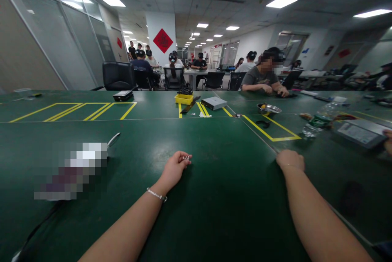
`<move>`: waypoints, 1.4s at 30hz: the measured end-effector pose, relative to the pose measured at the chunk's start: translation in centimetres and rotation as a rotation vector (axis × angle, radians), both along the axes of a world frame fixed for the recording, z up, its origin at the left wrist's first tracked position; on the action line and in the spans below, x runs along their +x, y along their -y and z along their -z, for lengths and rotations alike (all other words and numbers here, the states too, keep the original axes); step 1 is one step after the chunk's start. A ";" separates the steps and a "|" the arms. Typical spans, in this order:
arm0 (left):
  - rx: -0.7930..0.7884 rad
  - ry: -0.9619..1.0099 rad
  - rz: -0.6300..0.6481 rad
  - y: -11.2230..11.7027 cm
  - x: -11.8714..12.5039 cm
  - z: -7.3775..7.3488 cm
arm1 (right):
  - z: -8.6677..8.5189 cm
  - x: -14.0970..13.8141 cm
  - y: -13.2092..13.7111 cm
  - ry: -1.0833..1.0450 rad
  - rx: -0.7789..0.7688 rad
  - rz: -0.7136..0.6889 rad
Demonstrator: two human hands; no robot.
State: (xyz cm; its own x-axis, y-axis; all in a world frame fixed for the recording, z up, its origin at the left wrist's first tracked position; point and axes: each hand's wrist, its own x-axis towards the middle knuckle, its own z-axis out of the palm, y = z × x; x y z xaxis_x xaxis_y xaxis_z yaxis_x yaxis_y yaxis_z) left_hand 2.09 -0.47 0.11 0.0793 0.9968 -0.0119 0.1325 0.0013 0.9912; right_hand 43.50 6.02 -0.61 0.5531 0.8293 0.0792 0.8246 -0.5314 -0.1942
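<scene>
The left hand (174, 170) pinches a small metal part (185, 157) just above the near green table (220, 204), the right hand (290, 160) rests curled, seemingly empty, at right, so a firm, steady pinch seems wise.

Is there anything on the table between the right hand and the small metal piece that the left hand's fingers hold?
Nothing visible. Only the green table surface lies between the right hand and the small metal piece pinched by the left hand. The metal bowl stands farther back, off that line.
</scene>
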 end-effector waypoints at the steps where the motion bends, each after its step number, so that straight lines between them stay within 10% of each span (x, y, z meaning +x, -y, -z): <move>1: -0.010 0.021 0.000 0.0 0.0 0.0 | -0.1 -0.1 0.0 0.028 -0.020 0.012; 9: 0.019 -0.013 0.005 0.1 -0.1 -0.1 | -2.2 -6.1 -0.1 -0.143 0.304 -0.211; 15: 0.054 -0.148 0.038 0.3 -0.2 -0.2 | -2.3 -20.1 2.0 -1.150 0.250 -0.681; 20: 0.102 -0.150 0.005 0.3 -0.5 -0.1 | -1.9 -28.2 3.8 -1.809 0.110 -0.639; 42: 0.030 0.026 0.038 0.0 -0.8 -0.3 | -1.1 -26.5 4.3 -1.884 -0.048 -0.671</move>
